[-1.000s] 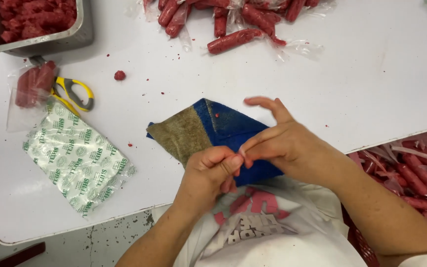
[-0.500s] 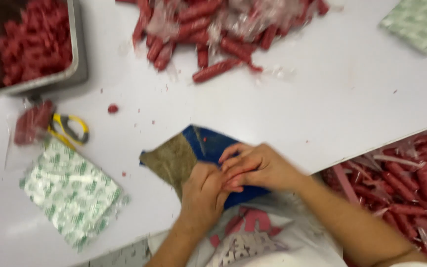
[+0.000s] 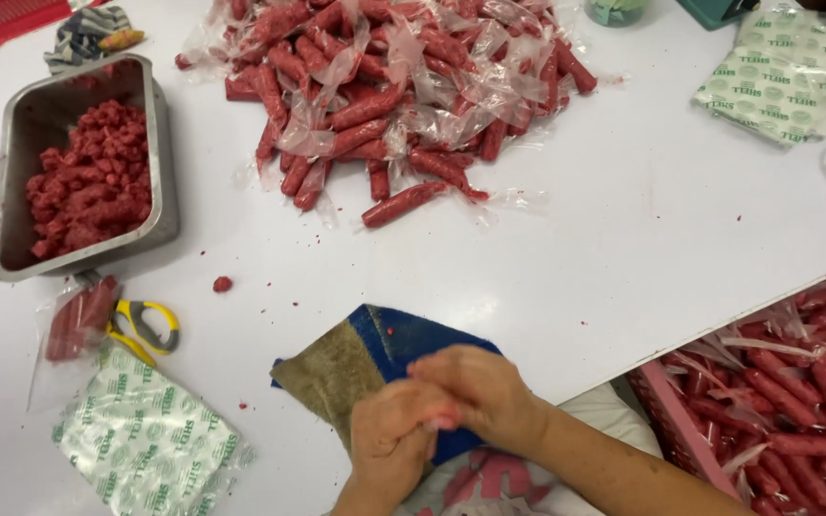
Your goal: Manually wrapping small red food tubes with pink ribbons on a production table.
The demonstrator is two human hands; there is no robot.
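Table (image 3: pixel 623 248), white, flat, fills most of the view; its near edge runs on a slant at right, above a pink crate (image 3: pixel 767 401) full of wrapped red sticks. Floor shows as a grey strip at far left. Both hands meet at the near edge over a cloth (image 3: pixel 375 354), blue on one side and tan on the other, lying flat. Left hand (image 3: pixel 389 440) is curled, fingers bent in against the right; right hand (image 3: pixel 475 387) lies over it, fingers folded down. A small pinkish bit shows between the fingertips; cannot tell what it is or which hand grips it.

Pile (image 3: pixel 394 86) of red sticks in clear film sits at the far middle, well apart from the hands. Steel tray (image 3: pixel 160 143) of red mince at far left. Scissors (image 3: pixel 145 325), yellow handles, lie near the left edge beside a small bag (image 3: pixel 74 325) of red sticks. Green-print packets: one (image 3: pixel 145 444) near left, one (image 3: pixel 781 72) far right. Red crumb (image 3: pixel 223 284) lies alone. Bare room lies mid-table and right of the cloth.
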